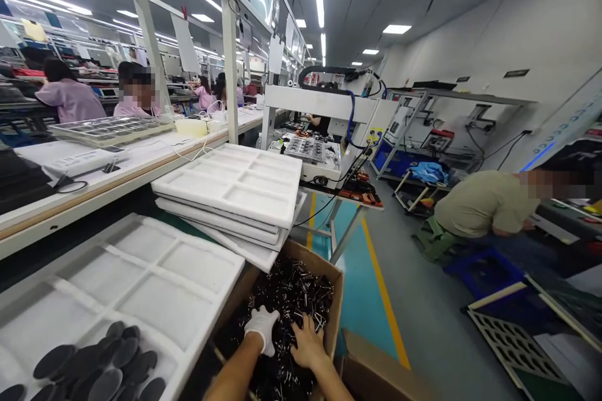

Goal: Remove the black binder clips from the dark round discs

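A cardboard box (337, 301) holds a heap of small black parts with thin shiny metal pieces (294, 282); their exact kind I cannot make out. My left hand (263, 328), in a white glove, rests on the heap with its fingers apart. Beside it, my bare right hand (308, 343) reaches into the same heap, fingers spread and the tips among the parts. No part shows gripped in either hand. Left of the box is a white foam tray (207, 276) with wide compartments, and black oval pieces (106, 382) lie piled in its near end.
Several white foam trays (235, 182) are stacked behind the box. A workbench (117, 185) runs along the left, and a machine on a frame (320, 100) stands ahead. Another open carton (376, 369) is at the lower right. A seated person (484, 200) works at the right.
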